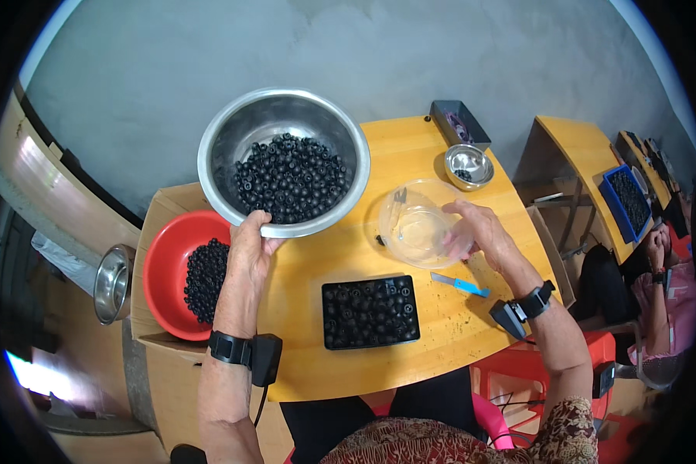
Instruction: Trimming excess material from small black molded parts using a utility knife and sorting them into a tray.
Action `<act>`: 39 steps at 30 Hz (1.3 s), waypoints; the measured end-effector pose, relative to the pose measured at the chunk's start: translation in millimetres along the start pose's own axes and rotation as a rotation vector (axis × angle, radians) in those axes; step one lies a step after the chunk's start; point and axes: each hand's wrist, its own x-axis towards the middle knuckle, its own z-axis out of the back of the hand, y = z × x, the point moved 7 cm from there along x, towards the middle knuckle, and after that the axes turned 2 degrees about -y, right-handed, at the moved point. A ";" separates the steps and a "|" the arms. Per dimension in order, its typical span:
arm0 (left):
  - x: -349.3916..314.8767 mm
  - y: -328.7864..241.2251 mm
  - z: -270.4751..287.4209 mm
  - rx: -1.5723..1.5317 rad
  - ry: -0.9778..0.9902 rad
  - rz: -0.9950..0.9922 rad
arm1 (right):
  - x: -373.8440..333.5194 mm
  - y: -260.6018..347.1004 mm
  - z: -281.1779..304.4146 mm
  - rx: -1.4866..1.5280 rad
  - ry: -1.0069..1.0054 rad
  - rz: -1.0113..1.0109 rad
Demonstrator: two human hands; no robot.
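Note:
My left hand grips the near rim of a large metal bowl, which is tilted toward me at the table's far left. Small round black pieces, some with ring marks, lie heaped in it. On the right, my right hand is closed over the rim of a clear plastic bowl, which looks nearly empty; the fingers partly show through its wall. Between my forearms stands a black rectangular tray filled with larger round black pieces. A blue-handled knife lies near the clear bowl.
Left of the wooden table, a red basin of black pieces sits in a cardboard box, beside another metal bowl. A small metal bowl and dark box stand far right. Another person sits rightward.

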 end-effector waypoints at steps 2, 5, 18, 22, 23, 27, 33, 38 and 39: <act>4.4 3.3 0.1 0.006 0.011 0.024 | 0.7 -6.4 -11.3 -0.032 0.061 -0.043; 15.0 14.7 -5.6 -0.052 0.083 0.091 | 2.8 6.9 -18.6 -0.095 0.051 0.097; -6.6 29.2 -25.3 0.145 0.231 0.176 | 8.9 -5.5 -9.3 -0.062 -0.023 0.020; -29.1 61.1 -8.0 0.722 0.312 0.213 | 6.4 -6.8 -6.7 -0.069 -0.003 0.063; -31.4 65.0 -9.5 0.723 0.306 0.213 | 6.1 -6.5 -7.6 -0.068 0.002 0.063; -48.5 56.5 -68.3 1.272 0.559 -0.383 | 4.8 -7.9 -8.8 -0.100 -0.020 0.061; -43.6 65.7 -82.1 1.377 0.637 -0.533 | 0.0 -8.5 -6.0 -0.076 -0.020 0.090; -90.6 35.0 -106.3 1.102 0.681 -0.452 | -7.1 -8.2 6.2 -0.036 -0.069 0.075; -102.6 40.3 -109.5 1.060 0.773 -0.425 | -6.9 -6.1 5.9 -0.015 -0.066 0.091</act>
